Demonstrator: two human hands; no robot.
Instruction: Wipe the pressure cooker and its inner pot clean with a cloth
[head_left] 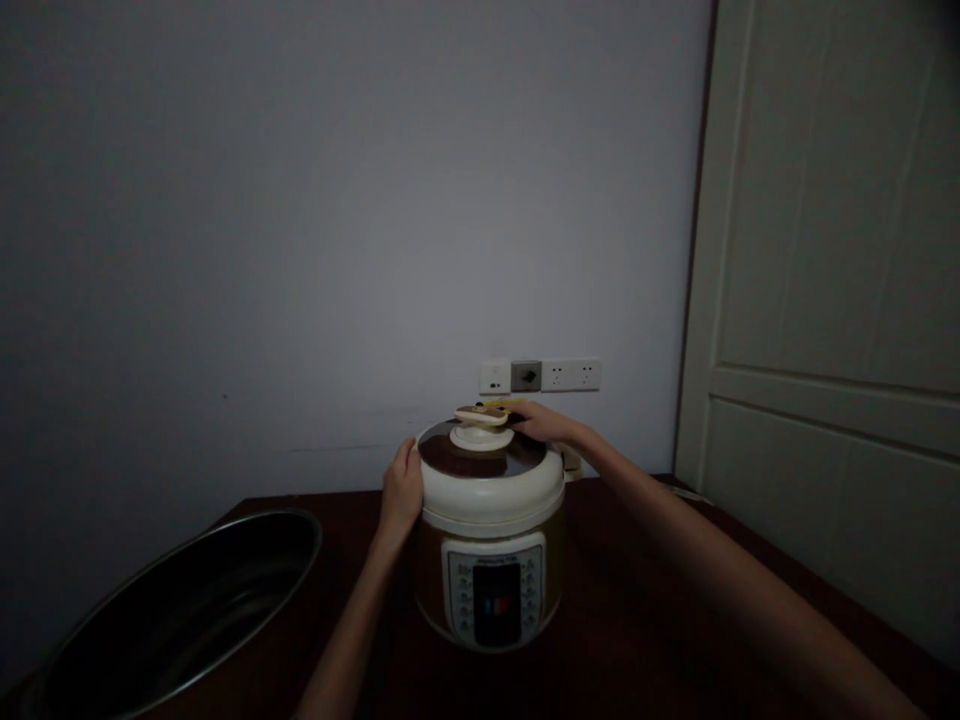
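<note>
On the table [622, 590] stands a rounded cooker [487, 495], white-rimmed, its lid glossy brown. The left hand [403, 487] touches its left side, the right [546, 422] is behind its knob [481, 416]; finger grip unclear.

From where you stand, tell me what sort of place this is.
Probably a room in a home, perhaps a kitchen or dining area: an electric cooker sits on a dark table, with wall sockets behind it and a pale panelled door.
</note>
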